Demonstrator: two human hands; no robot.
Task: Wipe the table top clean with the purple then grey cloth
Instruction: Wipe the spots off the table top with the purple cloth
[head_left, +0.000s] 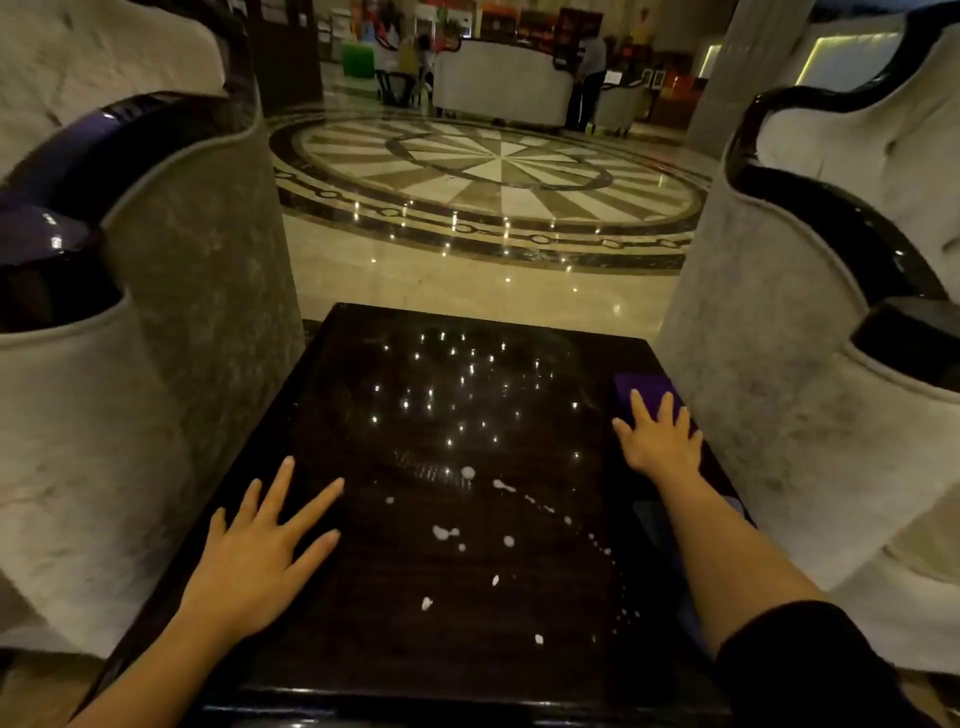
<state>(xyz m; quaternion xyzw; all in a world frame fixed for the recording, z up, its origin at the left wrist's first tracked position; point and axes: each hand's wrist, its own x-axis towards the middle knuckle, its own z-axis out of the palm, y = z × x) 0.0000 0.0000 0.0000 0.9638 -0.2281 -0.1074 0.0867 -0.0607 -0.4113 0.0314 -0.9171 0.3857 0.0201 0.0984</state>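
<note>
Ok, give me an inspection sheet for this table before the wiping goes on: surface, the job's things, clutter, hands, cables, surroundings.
Surface: dark glossy table top, white splotches scattered over its middle and near right part.
Job's things: purple cloth flat at the far right edge; grey cloth not seen.
Clutter: nothing seen.
Hands: right hand spread flat on the purple cloth; left hand open, fingers spread, flat on the table's near left.
Cables: nothing seen.
Surroundings: pale upholstered armchairs, left and right; polished patterned lobby floor beyond.
</note>
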